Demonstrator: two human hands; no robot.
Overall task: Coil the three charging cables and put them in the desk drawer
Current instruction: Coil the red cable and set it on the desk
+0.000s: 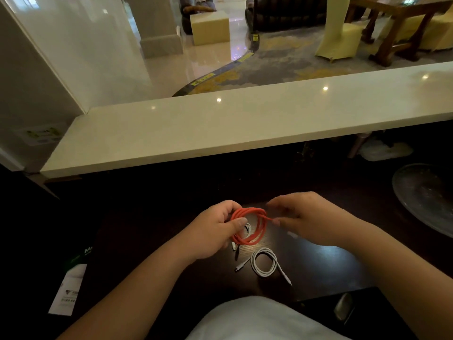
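Observation:
An orange cable (257, 227) is wound into a round coil above the dark desk (152, 217). My left hand (215, 229) pinches the coil's left side between thumb and fingers. My right hand (311, 217) grips the cable's free end at the coil's right edge. A white cable (264, 262) lies coiled on the desk just below, both plugs sticking out. Behind the orange coil, part of another white cable (247, 229) shows, with small plugs hanging beneath my left hand. At the lower right sits a dark drawer front with a metal handle (343, 306).
A pale stone counter (245, 123) runs across behind the desk. A glass dish (426, 192) rests at the right. White paper leaflets (66, 288) lie at the left. Beyond the counter are chairs, a wooden table and patterned carpet.

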